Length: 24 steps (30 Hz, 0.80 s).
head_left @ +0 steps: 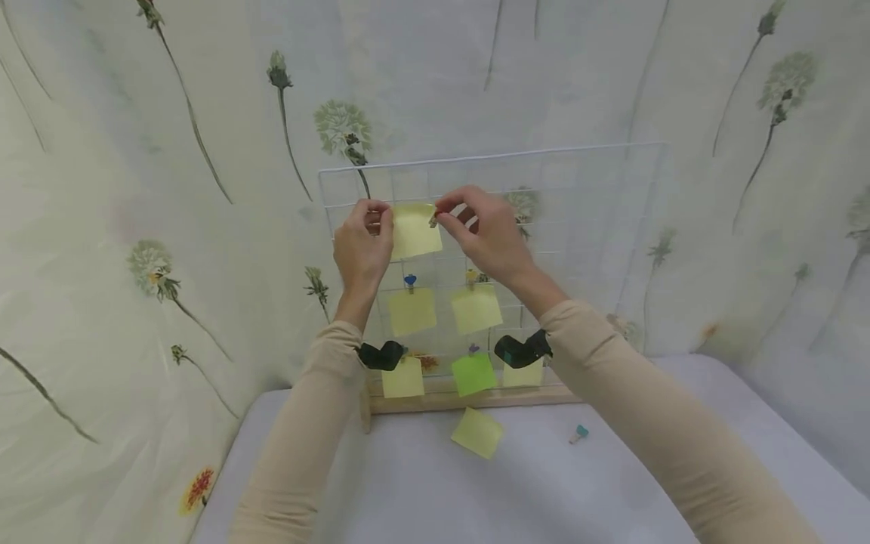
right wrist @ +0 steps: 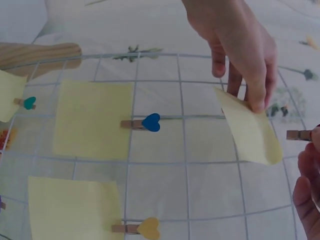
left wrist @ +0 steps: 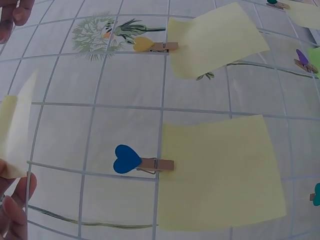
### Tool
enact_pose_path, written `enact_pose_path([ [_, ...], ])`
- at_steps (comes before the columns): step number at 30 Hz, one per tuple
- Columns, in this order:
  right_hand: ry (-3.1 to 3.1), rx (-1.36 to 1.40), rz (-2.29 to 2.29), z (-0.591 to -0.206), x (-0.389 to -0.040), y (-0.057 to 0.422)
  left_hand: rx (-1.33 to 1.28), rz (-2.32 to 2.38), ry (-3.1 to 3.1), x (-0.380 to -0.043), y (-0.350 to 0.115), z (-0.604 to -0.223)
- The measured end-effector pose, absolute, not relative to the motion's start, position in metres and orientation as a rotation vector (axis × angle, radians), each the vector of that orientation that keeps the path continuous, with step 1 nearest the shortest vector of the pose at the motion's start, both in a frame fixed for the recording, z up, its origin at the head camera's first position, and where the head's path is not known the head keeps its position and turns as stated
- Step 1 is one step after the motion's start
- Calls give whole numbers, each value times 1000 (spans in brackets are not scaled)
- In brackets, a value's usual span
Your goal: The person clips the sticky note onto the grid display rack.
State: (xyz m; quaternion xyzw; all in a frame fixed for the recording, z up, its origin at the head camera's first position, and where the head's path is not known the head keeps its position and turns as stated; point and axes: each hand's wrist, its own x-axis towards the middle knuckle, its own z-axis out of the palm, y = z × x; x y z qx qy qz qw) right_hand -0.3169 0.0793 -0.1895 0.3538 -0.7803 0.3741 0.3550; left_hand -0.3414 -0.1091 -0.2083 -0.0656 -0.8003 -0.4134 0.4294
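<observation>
A yellow sticky note (head_left: 416,233) is held against the upper left of a white wire grid (head_left: 578,148). My left hand (head_left: 365,242) pinches its left edge between thumb and fingers; in the right wrist view the note (right wrist: 250,132) bends away from the wires. By the note's upper right edge, my right hand (head_left: 495,234) pinches a small wooden clothespin (right wrist: 299,135); its decorated end is mostly covered by the fingers. Below hang two more yellow notes, one on a clothespin with a blue heart (left wrist: 127,159), the other on one with a yellow heart (left wrist: 143,44).
Along the grid's bottom hang a green note (head_left: 475,374) and yellow notes. The grid stands in a wooden base (head_left: 469,400) on a white-covered table (head_left: 421,483). A loose yellow note (head_left: 478,433) and a teal-heart clothespin (head_left: 578,434) lie in front. Flower-printed cloth (head_left: 224,98) surrounds it.
</observation>
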Motion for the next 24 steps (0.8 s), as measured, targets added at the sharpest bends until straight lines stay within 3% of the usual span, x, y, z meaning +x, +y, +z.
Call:
enact_pose_path([
  [24, -1989, 938, 901, -175, -337, 59, -224, -998, -1971, -342, -111, -212],
])
